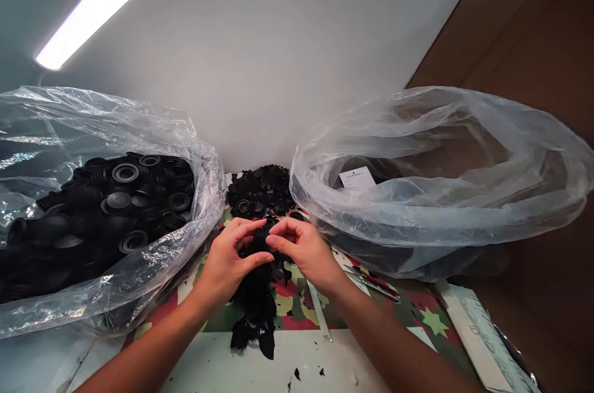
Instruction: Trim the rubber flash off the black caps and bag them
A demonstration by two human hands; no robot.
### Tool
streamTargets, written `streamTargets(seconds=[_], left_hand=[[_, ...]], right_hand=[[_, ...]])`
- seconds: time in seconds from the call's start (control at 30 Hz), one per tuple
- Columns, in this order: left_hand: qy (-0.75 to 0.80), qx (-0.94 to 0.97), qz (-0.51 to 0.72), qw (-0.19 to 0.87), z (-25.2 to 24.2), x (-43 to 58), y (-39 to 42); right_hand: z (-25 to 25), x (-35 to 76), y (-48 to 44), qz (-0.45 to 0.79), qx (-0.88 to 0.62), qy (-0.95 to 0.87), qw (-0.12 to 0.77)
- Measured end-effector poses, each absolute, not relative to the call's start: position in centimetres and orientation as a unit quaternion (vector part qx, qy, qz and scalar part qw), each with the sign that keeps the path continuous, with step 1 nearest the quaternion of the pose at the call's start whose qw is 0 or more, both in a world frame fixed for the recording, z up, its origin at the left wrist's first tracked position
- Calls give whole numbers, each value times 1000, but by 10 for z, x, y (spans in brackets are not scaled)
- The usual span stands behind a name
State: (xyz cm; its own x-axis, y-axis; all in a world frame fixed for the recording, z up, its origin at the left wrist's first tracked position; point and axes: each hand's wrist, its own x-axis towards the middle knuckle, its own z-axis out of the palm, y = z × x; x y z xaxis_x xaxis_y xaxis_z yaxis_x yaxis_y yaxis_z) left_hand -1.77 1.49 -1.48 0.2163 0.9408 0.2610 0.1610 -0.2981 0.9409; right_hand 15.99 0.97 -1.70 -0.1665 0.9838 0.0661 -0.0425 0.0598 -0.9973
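Observation:
My left hand [229, 257] is curled around a small black ribbed rubber bellows [261, 237], thumb and fingers on either side of it. Thumb and fingertips of my right hand [306, 250] pinch together at the right edge of the same part; whether a scrap is between them I cannot make out. Below the hands lies a heap of black rubber scraps [254, 303]. On the left, a clear plastic bag [204, 195] holds many similar black ribbed parts [116, 202]. Behind the hands rises a pile of black pieces [262, 185].
At the right stands another clear plastic bag [417, 220] with a white label card [357, 177] in it. Scissors [375, 285] and a pale strip [319, 312] lie on the patterned table cover [297, 303]. A large cardboard box [533, 40] stands far right.

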Motion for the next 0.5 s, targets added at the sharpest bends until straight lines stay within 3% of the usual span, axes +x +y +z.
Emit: streamTargets(seconds=[0.23, 0.5], left_hand=[[453, 646, 451, 417, -17, -17, 13], [449, 714, 431, 322, -12, -14, 11]], right_hand=[[-24, 155, 0, 626, -409, -479, 460], [-25, 161, -3, 566, -436, -529, 459]])
